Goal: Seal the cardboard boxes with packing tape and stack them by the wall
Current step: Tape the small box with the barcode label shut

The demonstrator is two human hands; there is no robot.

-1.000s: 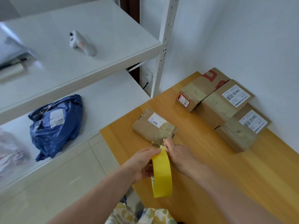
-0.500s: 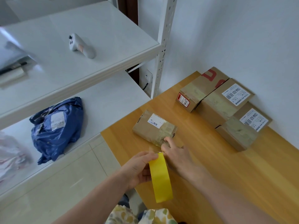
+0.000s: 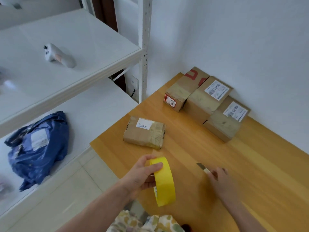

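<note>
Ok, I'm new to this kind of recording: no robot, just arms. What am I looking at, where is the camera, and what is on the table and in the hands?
There is no machine here: a person works bare-handed. The single camera sits on their head and looks forward and down, so the two arms coming in from below are their own. The left hand grips a roll of yellow packing tape. The right hand, blurred, holds a box cutter with its blade pointing away. On the wooden table lies one small cardboard box with tape across it. The three more taped boxes sit in a row against the white wall. To the left, white shelves carry a blue mailer bag and a white controller.
</note>
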